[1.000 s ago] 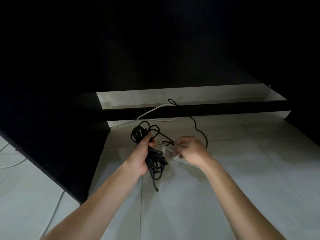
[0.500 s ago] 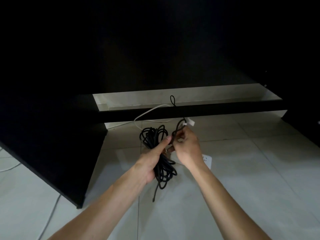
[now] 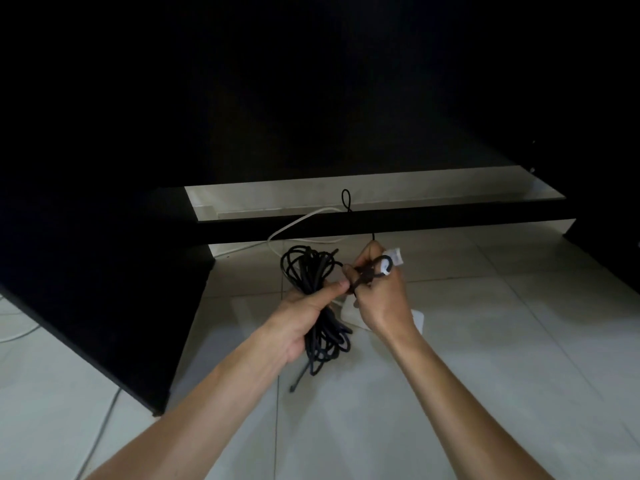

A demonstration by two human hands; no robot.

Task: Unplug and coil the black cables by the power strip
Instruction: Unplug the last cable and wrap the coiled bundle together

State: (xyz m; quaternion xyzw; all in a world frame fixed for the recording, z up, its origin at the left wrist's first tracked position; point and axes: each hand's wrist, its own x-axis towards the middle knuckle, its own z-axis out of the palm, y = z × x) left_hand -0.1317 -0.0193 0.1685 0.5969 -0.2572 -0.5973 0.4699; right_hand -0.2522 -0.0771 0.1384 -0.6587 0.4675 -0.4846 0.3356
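My left hand [image 3: 304, 317] grips a bundle of coiled black cable [image 3: 311, 271]; loops stand above the fist and hang below it, with one loose end [image 3: 294, 388] dangling to the floor. My right hand [image 3: 379, 296] pinches a loop of the same black cable together with a white tag [image 3: 393, 259] just right of the bundle. A thin black strand [image 3: 346, 200] runs back over the dark beam. The white power strip [image 3: 417, 318] lies on the floor, mostly hidden under my right hand.
A dark desk panel [image 3: 104, 271] stands at the left and a black crossbeam [image 3: 381, 221] spans the back. A white cord [image 3: 294, 225] curls from under the beam. More white cords [image 3: 20, 332] lie at far left on the pale tiled floor [image 3: 485, 375].
My right hand has risen from beside the power strip to the coil, carrying a cable loop and the white tag. The bundle in my left hand has lifted a little.
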